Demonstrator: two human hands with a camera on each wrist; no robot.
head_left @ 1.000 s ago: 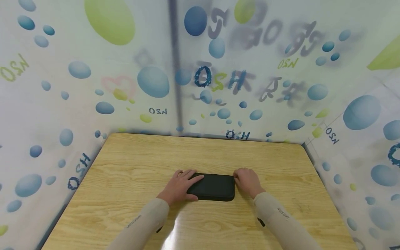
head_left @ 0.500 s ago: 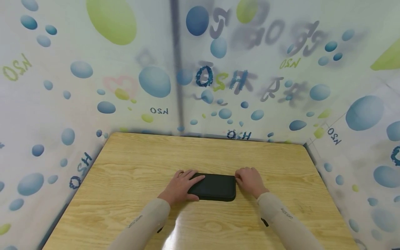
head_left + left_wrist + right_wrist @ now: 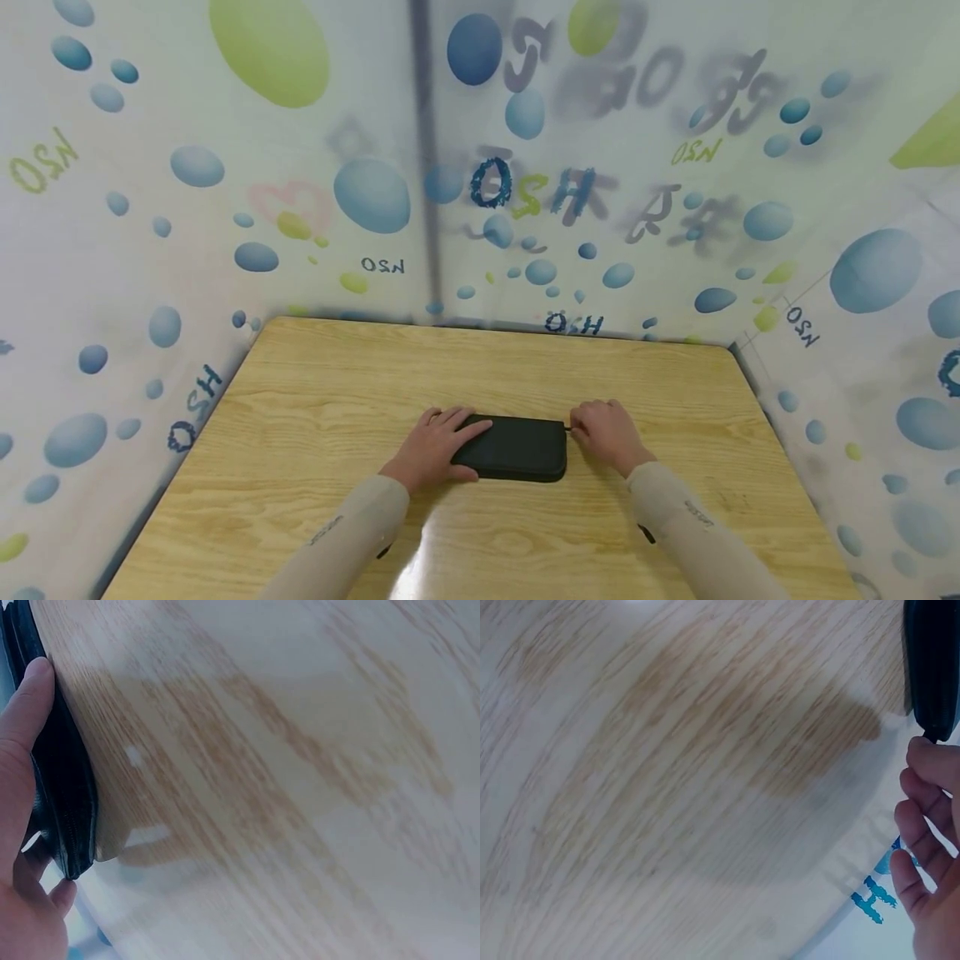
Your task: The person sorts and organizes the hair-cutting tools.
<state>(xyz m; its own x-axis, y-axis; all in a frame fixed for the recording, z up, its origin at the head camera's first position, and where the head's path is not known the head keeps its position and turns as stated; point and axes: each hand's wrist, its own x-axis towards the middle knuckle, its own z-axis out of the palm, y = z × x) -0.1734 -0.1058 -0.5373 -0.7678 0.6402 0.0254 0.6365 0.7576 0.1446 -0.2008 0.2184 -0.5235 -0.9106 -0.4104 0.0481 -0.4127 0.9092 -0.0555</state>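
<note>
A black zip-around wallet lies flat near the middle of the wooden table. Over its left end spreads my left hand, thumb at the near edge and fingers across the top and far side. In the left wrist view the thumb presses on the wallet's zippered side. My right hand is just off the far right corner, pinching a small dark zipper pull between thumb and forefinger. That pull also shows in the right wrist view, at the wallet's corner, with the other fingers loosely bent.
The wooden tabletop has rounded back corners. Pale wall panels with blue and green spots and lettering stand close behind it and along both sides.
My right hand has shifted slightly right, away from the wallet's corner, and the zipper pull now shows between them. The left hand has stayed on the wallet.
</note>
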